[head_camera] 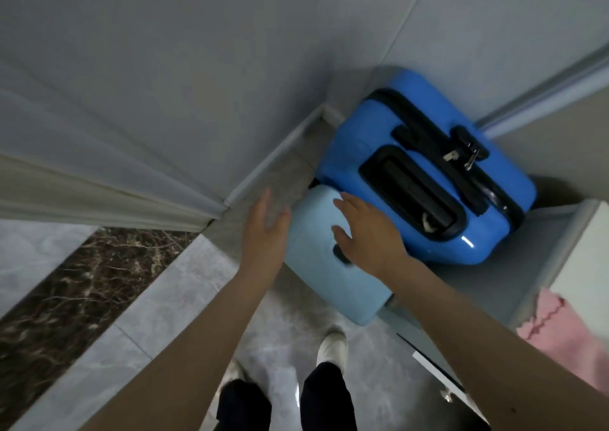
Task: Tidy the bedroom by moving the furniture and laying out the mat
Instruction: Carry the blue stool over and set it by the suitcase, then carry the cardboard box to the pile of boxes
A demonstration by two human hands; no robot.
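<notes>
A person looks down past dark trousers and two white shoes [332,348] planted on a pale, glossy floor [184,298]. Both bare forearms reach forward toward a pale blue case [316,266] standing upright on the floor just ahead of the shoes.

The left hand [263,229] hangs at the left edge of the pale case, fingers straight and spread wide, holding nothing; whether it touches the case cannot be told. The right hand [365,233] lies over the top of the pale case, fingers relaxed and loosely spread, palm above a small dark handle [340,253]; it does not visibly grip anything.

To the right of the pale case, a pink cloth [560,328] hangs over the corner of a white piece of furniture [583,252]. To the left, a dark marbled strip [66,298] runs across the floor.

Directly behind the pale case and touching it stands a bright blue suitcase [425,163] with black zip trim and a recessed black handle, pushed into the corner of the grey walls [164,68].
</notes>
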